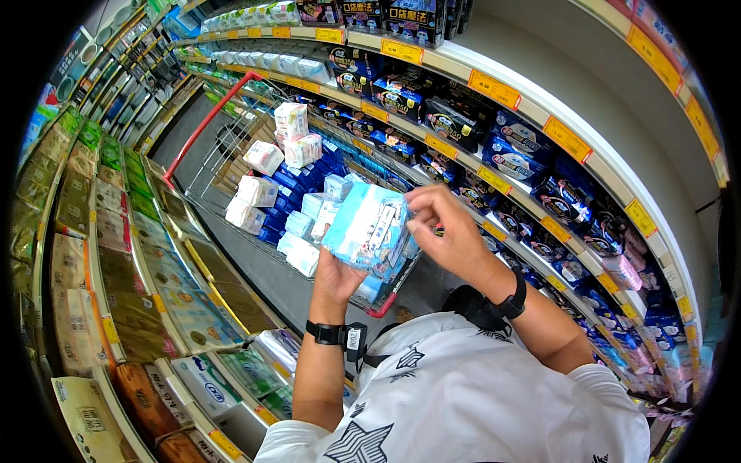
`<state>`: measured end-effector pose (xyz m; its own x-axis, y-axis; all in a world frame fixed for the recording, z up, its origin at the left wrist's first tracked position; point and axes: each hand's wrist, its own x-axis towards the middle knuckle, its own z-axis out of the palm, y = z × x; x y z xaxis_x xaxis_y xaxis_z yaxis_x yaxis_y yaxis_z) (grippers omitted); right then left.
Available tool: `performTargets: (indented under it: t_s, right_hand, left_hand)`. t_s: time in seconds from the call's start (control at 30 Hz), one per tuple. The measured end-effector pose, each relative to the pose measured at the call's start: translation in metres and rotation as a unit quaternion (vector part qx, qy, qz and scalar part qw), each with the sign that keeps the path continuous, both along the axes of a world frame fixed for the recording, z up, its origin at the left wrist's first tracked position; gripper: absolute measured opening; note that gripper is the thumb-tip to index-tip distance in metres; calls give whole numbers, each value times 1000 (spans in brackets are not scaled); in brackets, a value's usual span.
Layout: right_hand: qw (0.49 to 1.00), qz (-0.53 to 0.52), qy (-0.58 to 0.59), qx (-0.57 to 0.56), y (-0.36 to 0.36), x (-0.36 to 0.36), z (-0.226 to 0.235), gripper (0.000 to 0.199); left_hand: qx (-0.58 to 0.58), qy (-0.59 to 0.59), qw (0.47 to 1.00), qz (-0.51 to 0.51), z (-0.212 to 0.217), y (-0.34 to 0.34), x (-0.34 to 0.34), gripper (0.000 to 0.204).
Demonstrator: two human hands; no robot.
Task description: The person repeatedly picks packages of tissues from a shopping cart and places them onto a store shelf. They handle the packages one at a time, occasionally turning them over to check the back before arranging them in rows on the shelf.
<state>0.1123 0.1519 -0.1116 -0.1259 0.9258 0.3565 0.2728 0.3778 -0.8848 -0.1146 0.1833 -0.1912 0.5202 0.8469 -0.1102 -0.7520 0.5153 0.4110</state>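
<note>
My left hand [336,275] is closed round the lower left side of a soft light-blue and white plastic pack [370,224], holding it up over the cart. At the pack's upper right edge is my right hand [448,228], its fingers bent and pinched against the wrapper; their tips are partly hidden. Under and beyond the pack stands a wire shopping cart [202,202] with a red handle [208,123]. Inside it lie white and pink packs [292,119], dark-blue packs [289,185] and pale-blue packs [297,253], several of each.
On the right, tiered shelves [532,131] with yellow price tags hold dark-blue and black packs [513,147]. Along the left run shelves of tissue packs [131,309] in brown, green and white. Grey floor [262,270] shows beside the cart. Basins [89,54] stand on far shelves.
</note>
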Motion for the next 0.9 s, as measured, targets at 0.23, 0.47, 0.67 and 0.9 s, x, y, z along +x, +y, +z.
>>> performTargets:
  t_s: [0.23,0.47,0.67,0.9]
  right_hand:
    - [973,124,65,-183,8,20,-7,94]
    - [958,139,79,-237,13,33,-26,100]
    - [944,13,143,-297,10,54,-52,88]
    - [925,-54,162,-339,5,59,-59,113]
  left_hand:
    - [74,14,997,-23,-13,-4,5,70]
    - [-57,66,994,-64,-14,15,21,67]
    - [68,194,978,-24,-3,25,41,78]
    - [166,324,930,-47,10,13,47,83]
